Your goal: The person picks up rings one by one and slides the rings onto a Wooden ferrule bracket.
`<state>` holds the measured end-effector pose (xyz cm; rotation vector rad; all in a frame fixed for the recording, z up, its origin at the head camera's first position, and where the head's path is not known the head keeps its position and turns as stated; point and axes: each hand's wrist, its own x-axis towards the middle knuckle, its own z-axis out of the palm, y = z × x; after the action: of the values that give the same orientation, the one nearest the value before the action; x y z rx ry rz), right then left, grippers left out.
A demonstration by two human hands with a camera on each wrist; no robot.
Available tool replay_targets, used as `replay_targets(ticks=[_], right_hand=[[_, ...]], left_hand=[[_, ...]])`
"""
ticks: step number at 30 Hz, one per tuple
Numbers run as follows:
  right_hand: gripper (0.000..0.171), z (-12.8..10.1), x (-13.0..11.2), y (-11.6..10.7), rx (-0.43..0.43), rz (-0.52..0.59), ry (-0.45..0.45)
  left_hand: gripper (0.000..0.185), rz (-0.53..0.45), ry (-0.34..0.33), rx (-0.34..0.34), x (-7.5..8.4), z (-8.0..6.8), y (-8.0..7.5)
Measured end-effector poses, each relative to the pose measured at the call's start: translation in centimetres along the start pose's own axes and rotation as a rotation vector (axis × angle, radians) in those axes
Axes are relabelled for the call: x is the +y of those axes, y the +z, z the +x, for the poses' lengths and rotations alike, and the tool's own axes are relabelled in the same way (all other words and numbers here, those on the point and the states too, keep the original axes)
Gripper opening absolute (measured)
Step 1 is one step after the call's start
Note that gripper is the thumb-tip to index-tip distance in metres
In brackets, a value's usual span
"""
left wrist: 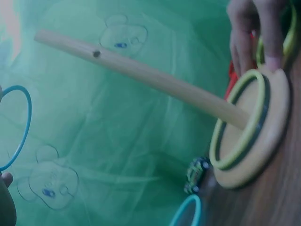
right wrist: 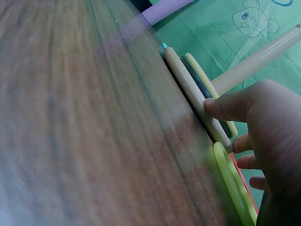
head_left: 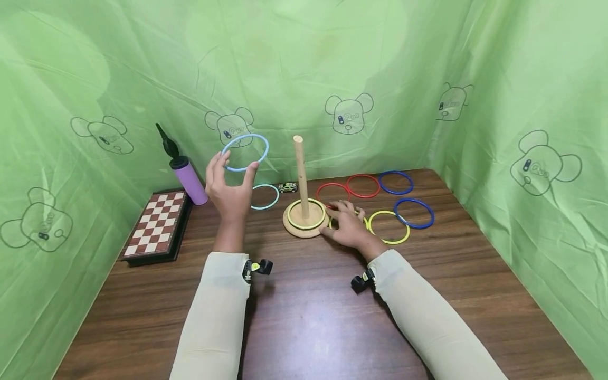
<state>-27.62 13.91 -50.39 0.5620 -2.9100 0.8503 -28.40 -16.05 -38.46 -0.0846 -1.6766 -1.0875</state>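
My left hand (head_left: 238, 162) is raised above the table and pinches a light blue ring (head_left: 267, 148) between thumb and fingers; the ring (left wrist: 21, 127) also shows at the left edge of the left wrist view. To its right stands a wooden peg (head_left: 301, 177) on a round base (head_left: 296, 230), with a yellow ring (head_left: 288, 214) lying on that base. My right hand (head_left: 343, 211) rests on the table at the base's right side. Its thumb (right wrist: 235, 103) presses the base's edge (right wrist: 188, 89), and its fingers lie over a yellow ring (right wrist: 233, 183).
Two red rings (head_left: 347, 186), two blue rings (head_left: 433, 214) and a yellow ring (head_left: 407, 232) lie right of the peg. A teal ring (head_left: 278, 196) and toy car (head_left: 287, 187) lie behind it. A chessboard (head_left: 159, 224) and purple bottle (head_left: 190, 182) sit at left. Green cloth walls (head_left: 522, 105) surround the table.
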Motion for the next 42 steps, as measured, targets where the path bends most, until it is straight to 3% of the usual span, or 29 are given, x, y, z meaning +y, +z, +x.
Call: replay_targets(ticks=[8,15,19,23,30,42], right_hand=[[0.072,-0.2,0.2,0.0,0.002,-0.008,0.003],[0.072,-0.2,0.2,0.1,0.005,-0.003,0.004],[0.072,-0.2,0.2,0.2,0.002,-0.001,0.004],[0.073,-0.2,0.2,0.2,-0.004,0.002,0.004],[0.073,-0.1,0.4,0.3,0.005,0.0,-0.001],[0.073,-0.1,0.2,0.2,0.002,0.007,-0.002]], left_hand=[[0.065,-0.123,-0.016,-0.011,3.0,0.9,1.2],[0.059,-0.206,0.036,-0.035,7.2,1.2,2.0],[0.058,-0.24,0.066,-0.054,8.5,0.8,2.0],[0.059,-0.27,0.093,-0.075,8.1,0.3,2.5],[0.063,-0.266,0.086,-0.134,5.5,-0.7,4.0],[0.062,-0.222,0.049,-0.158,4.1,-3.1,4.1]])
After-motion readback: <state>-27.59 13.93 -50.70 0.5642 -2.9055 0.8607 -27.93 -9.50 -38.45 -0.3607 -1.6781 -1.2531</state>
